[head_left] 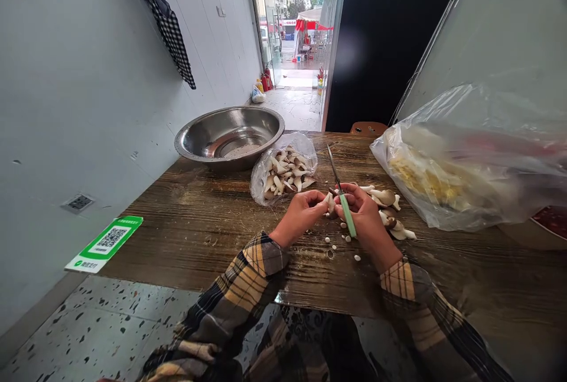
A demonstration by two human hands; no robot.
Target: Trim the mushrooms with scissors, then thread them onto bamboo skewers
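My left hand (pixel 305 214) is closed in a pinch on a pale mushroom (pixel 329 201) above the wooden table. Close beside it, my right hand (pixel 361 214) is wrapped round a knife (pixel 347 215) with a light green handle, its narrow blade pointing up and away from me. Whether the right fingers also touch the mushroom I cannot tell. More whole mushrooms (pixel 386 198) lie on the table behind and to the right of the right hand. Small white cut-off bits (pixel 334 247) are scattered below the hands. Beyond the left hand, an open clear plastic bag (pixel 257 184) holds several mushrooms.
A wide steel basin (pixel 186 149) stands at the table's back left. On the right sits a large clear plastic bag (pixel 429 175) with yellowish contents, next to a bowl (pixel 531 234) of something dark red. A green QR-code card (pixel 106 243) lies at the left edge of the wooden table (pixel 186 234).
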